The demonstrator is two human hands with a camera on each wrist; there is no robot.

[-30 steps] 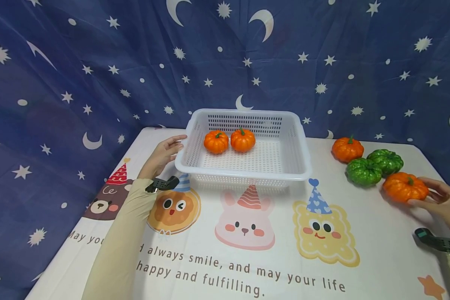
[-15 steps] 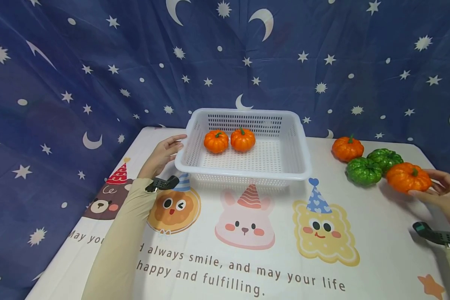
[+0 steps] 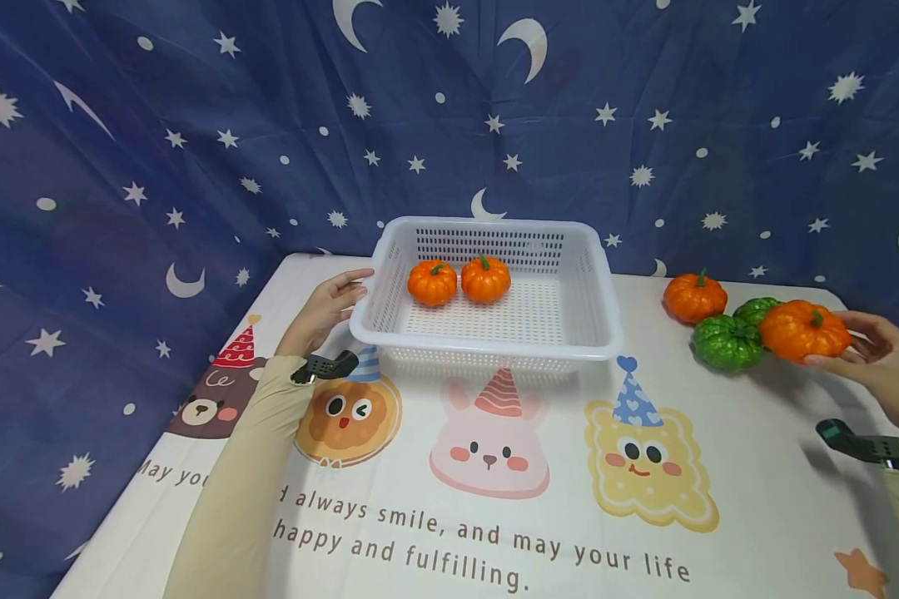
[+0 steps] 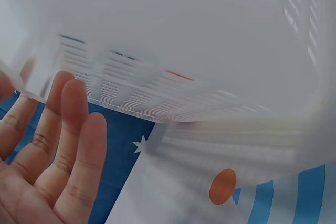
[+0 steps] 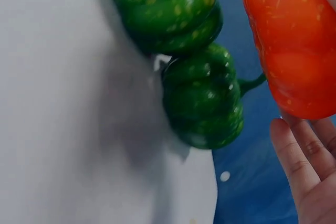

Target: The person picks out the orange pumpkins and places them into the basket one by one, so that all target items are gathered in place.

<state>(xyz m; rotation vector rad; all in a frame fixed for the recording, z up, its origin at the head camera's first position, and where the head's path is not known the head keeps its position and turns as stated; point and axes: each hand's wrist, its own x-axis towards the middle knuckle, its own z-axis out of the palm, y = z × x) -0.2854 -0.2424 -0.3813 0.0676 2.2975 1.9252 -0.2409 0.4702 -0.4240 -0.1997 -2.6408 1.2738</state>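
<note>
My right hand [image 3: 884,366] grips an orange pumpkin [image 3: 805,331] between thumb and fingers, raised above the table. In the right wrist view, this pumpkin [image 5: 294,40] is beside two green pumpkins, and it partly covers the rear green pumpkin [image 3: 755,310] in the head view. The front green pumpkin [image 3: 727,343] rests on the cloth. My left hand [image 3: 325,309] touches the left side of a white perforated basket [image 3: 487,343]; its fingers [image 4: 89,153] look straight in the left wrist view. Two orange pumpkins, one left [image 3: 431,284] and one right [image 3: 485,280], lie inside the basket.
Another orange pumpkin [image 3: 694,299] stands at the back right, next to the green ones. A white printed tablecloth [image 3: 569,549] covers the table. Behind it hangs a dark blue curtain [image 3: 419,100] with stars and moons.
My right hand has lifted the orange pumpkin and moved it up and away from me, over part of the rear green pumpkin. The left hand and the basket have stayed still.
</note>
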